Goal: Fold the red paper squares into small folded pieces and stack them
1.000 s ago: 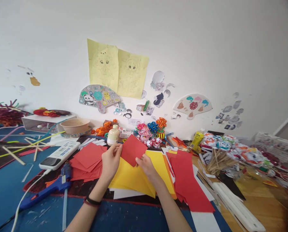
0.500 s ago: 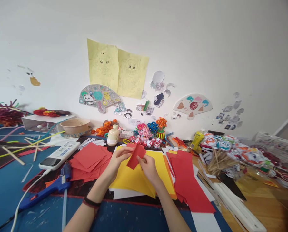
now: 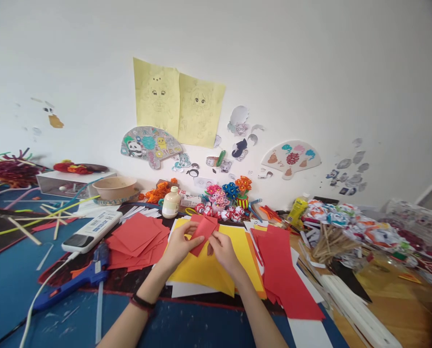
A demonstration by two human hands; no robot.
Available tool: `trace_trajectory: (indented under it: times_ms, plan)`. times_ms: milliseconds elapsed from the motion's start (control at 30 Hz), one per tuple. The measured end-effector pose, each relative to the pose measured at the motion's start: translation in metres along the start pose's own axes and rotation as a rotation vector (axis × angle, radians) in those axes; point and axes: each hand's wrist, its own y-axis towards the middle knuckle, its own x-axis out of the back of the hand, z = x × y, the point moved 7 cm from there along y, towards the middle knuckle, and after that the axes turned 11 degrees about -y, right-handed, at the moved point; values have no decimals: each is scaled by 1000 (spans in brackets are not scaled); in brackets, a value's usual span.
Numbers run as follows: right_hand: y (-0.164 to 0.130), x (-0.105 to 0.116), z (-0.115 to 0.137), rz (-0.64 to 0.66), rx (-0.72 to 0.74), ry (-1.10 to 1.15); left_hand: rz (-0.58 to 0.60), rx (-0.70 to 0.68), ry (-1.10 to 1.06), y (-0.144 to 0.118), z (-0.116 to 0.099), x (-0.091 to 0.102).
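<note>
A small piece of folded red paper point(image 3: 204, 229) is held between both hands, above a stack of yellow paper point(image 3: 201, 270). My left hand point(image 3: 181, 243) grips its left side, with the thumb lying across the front. Thumb and fingers of my right hand point(image 3: 221, 247) pinch its right edge. Loose red paper squares point(image 3: 138, 237) lie in a pile just left of my left hand. Longer red sheets point(image 3: 284, 270) rest to the right of the yellow stack, over some white paper.
A blue glue gun point(image 3: 76, 280) and a white power strip point(image 3: 92, 232) with its cable lie at left. Behind the paper stand a cream bottle point(image 3: 171, 203) and pipe-cleaner flowers point(image 3: 230, 191). Wooden sticks point(image 3: 330, 241) and a yellow bottle point(image 3: 298, 207) are at right.
The red paper has turned so more of its face shows toward me. My left thumb has moved onto its front, and my right hand has shifted slightly along the edge.
</note>
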Motion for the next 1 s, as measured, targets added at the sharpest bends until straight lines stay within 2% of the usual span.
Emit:
trace_trajectory:
  times_ms: [100, 267, 400, 500, 667, 1000]
  plan:
    - [0, 6, 5, -39, 15, 94, -33, 10, -27, -1, -1, 2]
    - [1, 11, 12, -101, 20, 176, -41, 117, -216, -3, 5, -2]
    - [0, 12, 10, -161, -16, 168, -3, 131, -259, -3, 5, -5]
    - [0, 12, 10, -133, -9, 174, 27, 144, -264, -3, 4, -7]
    - [0, 14, 13, -95, -3, 195, -50, 116, -244, -3, 3, -3]
    - [-3, 15, 25, -37, 20, 187, -91, 94, -274, -5, 3, -2]
